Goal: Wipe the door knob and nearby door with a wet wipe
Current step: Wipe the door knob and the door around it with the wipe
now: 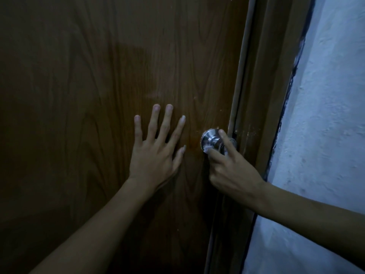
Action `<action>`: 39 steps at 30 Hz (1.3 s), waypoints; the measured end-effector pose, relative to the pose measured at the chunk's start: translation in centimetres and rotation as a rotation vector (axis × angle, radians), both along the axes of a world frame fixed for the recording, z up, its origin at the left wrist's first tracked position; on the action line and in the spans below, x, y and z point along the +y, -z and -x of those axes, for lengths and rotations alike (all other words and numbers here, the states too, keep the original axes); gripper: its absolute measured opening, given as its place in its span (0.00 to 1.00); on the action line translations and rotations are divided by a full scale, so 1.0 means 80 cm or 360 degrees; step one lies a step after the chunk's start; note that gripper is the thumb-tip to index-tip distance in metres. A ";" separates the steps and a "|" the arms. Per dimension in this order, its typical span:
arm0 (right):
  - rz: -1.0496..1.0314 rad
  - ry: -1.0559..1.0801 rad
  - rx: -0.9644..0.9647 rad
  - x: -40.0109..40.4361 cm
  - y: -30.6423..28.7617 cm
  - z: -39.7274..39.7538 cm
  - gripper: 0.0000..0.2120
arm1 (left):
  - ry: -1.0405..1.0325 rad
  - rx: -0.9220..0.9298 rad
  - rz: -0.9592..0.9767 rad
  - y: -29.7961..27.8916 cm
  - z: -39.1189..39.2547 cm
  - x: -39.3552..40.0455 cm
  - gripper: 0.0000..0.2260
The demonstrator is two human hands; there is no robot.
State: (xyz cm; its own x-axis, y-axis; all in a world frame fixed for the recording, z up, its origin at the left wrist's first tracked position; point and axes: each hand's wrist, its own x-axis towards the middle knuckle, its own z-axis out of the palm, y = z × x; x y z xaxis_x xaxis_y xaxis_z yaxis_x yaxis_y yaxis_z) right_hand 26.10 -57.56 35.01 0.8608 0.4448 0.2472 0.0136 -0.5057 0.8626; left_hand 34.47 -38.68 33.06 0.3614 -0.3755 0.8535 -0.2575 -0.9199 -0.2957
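A dark brown wood-grain door (98,86) fills the left and middle of the head view. Near its right edge sits a shiny metal door knob (210,140). My left hand (156,149) presses flat on the door just left of the knob, fingers spread and straight. My right hand (227,165) reaches in from the right and curls round the knob, thumb below and a finger over its right side. A small white wet wipe (207,149) shows between the thumb and the knob; most of it is hidden under the fingers.
The brown door frame (262,95) runs along the door's right edge. Beyond it stands a pale, rough plastered wall (325,125), with a dark cracked seam where it meets the frame.
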 end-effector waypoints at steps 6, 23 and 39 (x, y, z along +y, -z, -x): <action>-0.0261 0.0181 0.0167 0.031 0.016 0.015 0.07 | -0.0021 0.0014 -0.0013 0.001 0.001 0.000 0.31; -0.1752 -0.0603 -0.0173 0.007 -0.026 -0.011 0.11 | -0.0026 0.0018 -0.0022 0.000 0.004 0.001 0.31; -0.1772 -0.0671 -0.0516 0.013 0.001 -0.029 0.15 | -0.0012 -0.0043 -0.0062 0.003 -0.002 0.005 0.31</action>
State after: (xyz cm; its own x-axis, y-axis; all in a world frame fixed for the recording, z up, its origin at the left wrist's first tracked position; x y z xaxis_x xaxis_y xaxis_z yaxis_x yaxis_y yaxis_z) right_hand 28.45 -56.52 34.91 0.5294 0.0831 0.8443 0.2195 -0.9747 -0.0416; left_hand 34.59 -38.25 32.85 0.3413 -0.4056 0.8480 -0.2417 -0.9096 -0.3379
